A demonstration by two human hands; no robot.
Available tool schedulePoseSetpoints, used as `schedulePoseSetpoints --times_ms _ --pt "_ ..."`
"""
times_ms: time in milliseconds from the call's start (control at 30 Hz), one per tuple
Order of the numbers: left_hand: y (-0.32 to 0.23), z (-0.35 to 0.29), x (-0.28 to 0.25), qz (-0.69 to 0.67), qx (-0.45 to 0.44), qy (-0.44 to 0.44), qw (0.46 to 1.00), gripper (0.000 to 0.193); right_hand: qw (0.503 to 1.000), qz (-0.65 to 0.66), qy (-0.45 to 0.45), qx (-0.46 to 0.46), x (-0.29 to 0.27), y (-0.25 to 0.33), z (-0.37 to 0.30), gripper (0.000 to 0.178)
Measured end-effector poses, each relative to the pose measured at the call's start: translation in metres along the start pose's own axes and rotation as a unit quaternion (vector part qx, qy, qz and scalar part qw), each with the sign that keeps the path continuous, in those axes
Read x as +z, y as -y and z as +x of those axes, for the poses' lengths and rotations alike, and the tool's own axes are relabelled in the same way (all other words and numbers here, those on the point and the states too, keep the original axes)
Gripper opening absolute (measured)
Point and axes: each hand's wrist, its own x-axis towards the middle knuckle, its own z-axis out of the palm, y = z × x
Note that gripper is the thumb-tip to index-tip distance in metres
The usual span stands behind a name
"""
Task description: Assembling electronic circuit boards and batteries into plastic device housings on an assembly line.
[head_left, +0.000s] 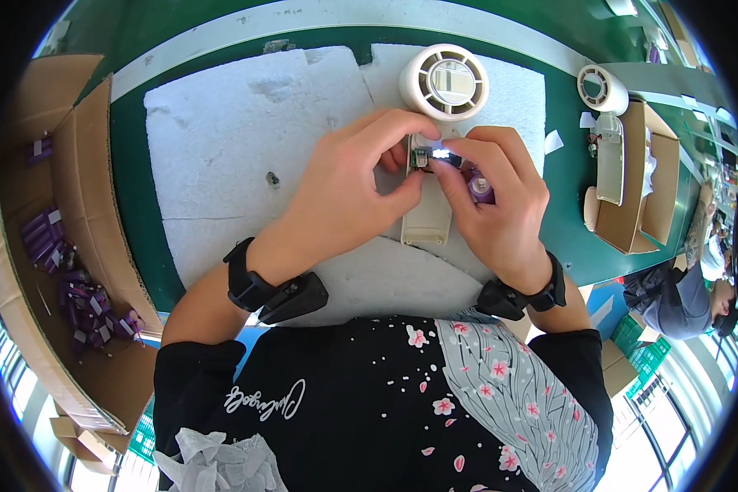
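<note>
A cream handheld fan (pixel 444 82) lies on the foam sheet, its round grille up and its handle housing (pixel 425 225) opened toward me. At the top of the handle is a small circuit board (pixel 421 157) with a bright white light glowing on it. My left hand (pixel 344 176) is closed, thumb and fingers gripping the handle beside the board. With thumb and forefinger my right hand (pixel 500 193) pinches the board's right end by the light. A purple cylindrical battery (pixel 480 187) shows under my right hand, partly covered by the fingers.
White foam sheets (pixel 221 148) cover the green table (pixel 566 221). On the left, a tall cardboard box (pixel 98 164) holds several purple batteries (pixel 45 234). Another fan (pixel 603 88) and a cardboard box (pixel 631 221) with a handle shell stand at right. A person (pixel 672 303) sits beyond.
</note>
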Motion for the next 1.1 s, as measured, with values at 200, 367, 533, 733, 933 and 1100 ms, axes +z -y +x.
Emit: schedulePoseSetpoints --times_ms 200,367,533,733,933,1100 --pt "0.001 0.001 0.0 -0.002 -0.002 -0.001 1.0 0.036 1.0 -0.016 -0.012 -0.005 0.0 0.002 0.002 0.022" --pt "0.003 0.0 -0.002 -0.01 -0.003 0.003 1.0 0.037 0.997 -0.035 -0.027 -0.061 0.003 -0.002 0.005 0.018" --pt "0.005 0.001 -0.006 -0.057 -0.008 0.02 0.998 0.031 0.999 -0.042 -0.009 -0.033 0.0 0.002 0.004 0.018" --pt "0.004 0.006 -0.013 0.056 0.061 0.055 0.995 0.025 0.999 -0.01 0.017 0.043 -0.005 0.0 0.009 0.019" --pt "0.003 0.009 -0.014 0.018 0.054 0.047 0.997 0.02 0.954 0.136 0.196 0.18 -0.028 -0.005 0.019 0.026" --pt "0.009 0.009 -0.012 0.036 0.088 0.007 0.995 0.022 0.868 0.345 0.276 0.224 -0.046 -0.018 0.02 0.04"
